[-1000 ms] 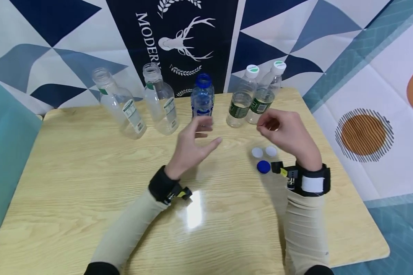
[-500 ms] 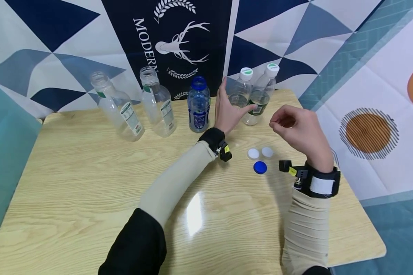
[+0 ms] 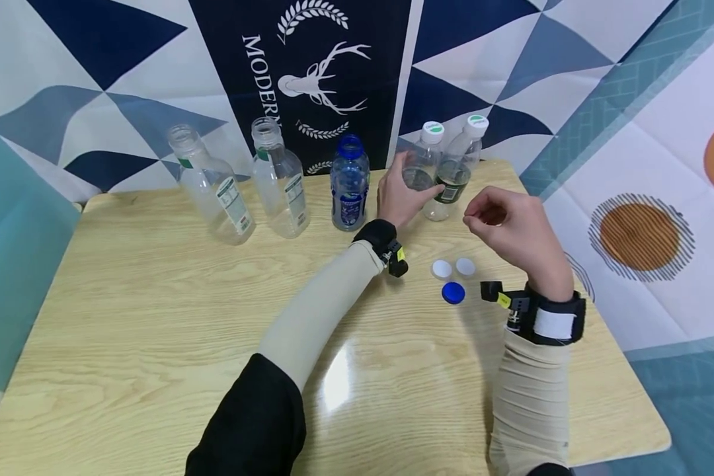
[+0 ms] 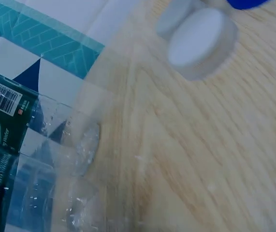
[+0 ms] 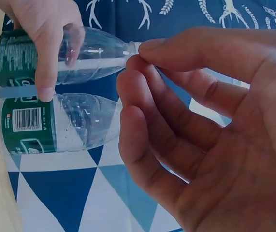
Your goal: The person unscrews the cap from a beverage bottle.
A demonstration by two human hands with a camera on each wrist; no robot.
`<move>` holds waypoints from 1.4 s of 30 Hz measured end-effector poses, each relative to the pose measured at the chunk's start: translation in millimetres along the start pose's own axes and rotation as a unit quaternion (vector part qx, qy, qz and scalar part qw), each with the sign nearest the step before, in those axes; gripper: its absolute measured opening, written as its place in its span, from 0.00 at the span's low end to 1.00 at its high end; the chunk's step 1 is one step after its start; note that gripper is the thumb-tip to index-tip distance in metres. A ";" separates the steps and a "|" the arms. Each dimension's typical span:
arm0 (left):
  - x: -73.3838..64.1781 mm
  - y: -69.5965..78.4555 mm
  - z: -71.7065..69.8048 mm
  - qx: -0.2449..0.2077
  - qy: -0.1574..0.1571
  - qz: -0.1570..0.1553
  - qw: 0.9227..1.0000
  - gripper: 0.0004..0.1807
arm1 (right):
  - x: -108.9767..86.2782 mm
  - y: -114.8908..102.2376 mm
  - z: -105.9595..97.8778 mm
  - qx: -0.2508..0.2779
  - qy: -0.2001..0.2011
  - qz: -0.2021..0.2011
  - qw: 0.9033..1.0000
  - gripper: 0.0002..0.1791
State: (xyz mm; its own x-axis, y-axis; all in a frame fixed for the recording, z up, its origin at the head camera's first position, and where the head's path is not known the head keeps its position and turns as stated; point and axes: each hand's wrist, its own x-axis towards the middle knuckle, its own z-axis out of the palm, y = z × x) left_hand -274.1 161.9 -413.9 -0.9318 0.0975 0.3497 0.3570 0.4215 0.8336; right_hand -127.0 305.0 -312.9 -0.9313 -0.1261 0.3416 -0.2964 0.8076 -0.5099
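My left hand grips the nearer-left of two small clear bottles with white caps at the table's back right. In the right wrist view its thumb crosses the green label of that bottle, with fingers round the far side. Close beside it stands the second capped bottle, label and barcode showing. My right hand hovers to the right of both bottles, fingers curled and thumb tip meeting the index finger; no object shows between them. Two white caps and a blue cap lie on the table below.
Two large clear bottles without caps, one at the left and one beside it, stand near the back edge. A blue uncapped bottle stands left of my left hand. Patterned cloth rises behind the wooden table.
My left hand has moved right and away from me, past the blue bottle, and has closed round a capped bottle. My right hand has shifted slightly right, off the capped bottles.
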 end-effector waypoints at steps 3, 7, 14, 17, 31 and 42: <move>-10.0 -1.7 -7.3 -0.013 -0.021 0.025 0.999 0.42 | 0.4 0.1 0.8 -0.007 0.002 -0.003 1.000 0.02; -31.6 0.9 -21.9 -0.036 -0.057 0.049 0.997 0.39 | 2.0 -0.8 2.1 -0.008 0.008 -0.007 1.000 0.02; -66.6 -0.1 -60.9 -0.006 -0.117 0.100 0.988 0.39 | 13.0 -13.2 15.8 0.063 0.068 -0.027 0.995 0.11; -77.4 -3.6 -85.2 0.070 -0.122 0.123 0.982 0.41 | 16.6 -22.0 27.1 0.064 0.079 -0.030 0.994 0.18; -113.9 -23.7 -168.2 0.315 -0.027 0.237 0.919 0.32 | 17.8 -64.5 88.6 -0.098 0.012 0.011 0.995 0.37; -123.5 -15.5 -192.5 0.406 0.021 0.292 0.866 0.26 | 14.0 -79.6 106.6 -0.077 0.069 0.051 0.993 0.39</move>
State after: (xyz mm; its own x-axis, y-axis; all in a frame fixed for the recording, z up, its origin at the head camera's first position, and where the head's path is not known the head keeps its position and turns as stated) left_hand -151.8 -30.2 -387.7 -0.5997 0.4819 0.6388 0.5861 0.8081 -0.0594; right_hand -139.0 177.5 -351.7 -0.9137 0.0327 0.4050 -0.1559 0.8923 -0.4237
